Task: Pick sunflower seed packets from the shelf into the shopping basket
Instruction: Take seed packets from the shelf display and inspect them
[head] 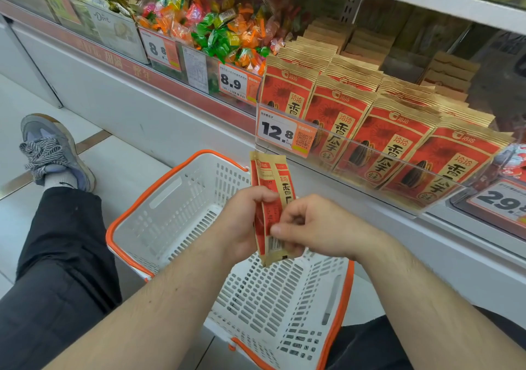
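Note:
Two red and tan sunflower seed packets (270, 179) stand edge-on above the white basket with an orange rim (159, 184) on the floor. My left hand (242, 221) grips them from the left. My right hand (310, 227) pinches their lower part from the right. Several rows of the same packets (378, 130) stand on the shelf behind a clear plastic rail at the right. The basket holds nothing that I can see.
Bins of coloured wrapped candy (222, 30) fill the shelf to the left. Price tags reading 12.8 (280, 134) and 8.9 (233, 83) hang on the shelf front. My left leg and grey shoe (54, 153) stretch out on the tiled floor left of the basket.

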`<state>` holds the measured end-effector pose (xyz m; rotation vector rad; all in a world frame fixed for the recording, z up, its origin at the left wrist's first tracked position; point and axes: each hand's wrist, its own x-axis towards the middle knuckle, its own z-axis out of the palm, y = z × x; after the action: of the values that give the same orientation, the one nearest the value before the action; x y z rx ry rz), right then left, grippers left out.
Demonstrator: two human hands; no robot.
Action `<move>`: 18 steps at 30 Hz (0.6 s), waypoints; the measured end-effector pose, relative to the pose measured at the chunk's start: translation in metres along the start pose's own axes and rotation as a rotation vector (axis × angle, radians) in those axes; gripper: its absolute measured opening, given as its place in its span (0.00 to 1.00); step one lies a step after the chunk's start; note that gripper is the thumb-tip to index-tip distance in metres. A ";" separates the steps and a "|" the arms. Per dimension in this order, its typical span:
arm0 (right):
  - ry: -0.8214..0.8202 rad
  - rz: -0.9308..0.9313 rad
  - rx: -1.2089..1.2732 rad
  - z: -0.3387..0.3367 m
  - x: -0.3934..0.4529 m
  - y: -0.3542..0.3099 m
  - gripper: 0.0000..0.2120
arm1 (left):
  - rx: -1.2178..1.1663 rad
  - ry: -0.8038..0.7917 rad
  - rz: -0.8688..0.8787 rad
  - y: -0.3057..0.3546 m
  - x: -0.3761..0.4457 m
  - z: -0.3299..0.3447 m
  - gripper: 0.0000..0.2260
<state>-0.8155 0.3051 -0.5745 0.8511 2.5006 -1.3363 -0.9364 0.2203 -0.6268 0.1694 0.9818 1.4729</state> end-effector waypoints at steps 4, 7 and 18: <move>0.414 0.124 0.205 -0.011 0.009 0.009 0.10 | 0.011 -0.074 0.047 -0.001 -0.001 -0.003 0.21; 0.503 0.117 0.374 -0.015 0.011 0.010 0.12 | 0.029 -0.098 0.061 -0.002 -0.002 -0.002 0.20; 0.476 -0.001 0.473 -0.011 0.007 0.006 0.05 | 0.016 -0.093 0.071 0.001 -0.006 -0.005 0.21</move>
<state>-0.8164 0.3194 -0.5752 1.4078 2.5288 -1.9664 -0.9391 0.2128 -0.6265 0.2848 0.9203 1.5083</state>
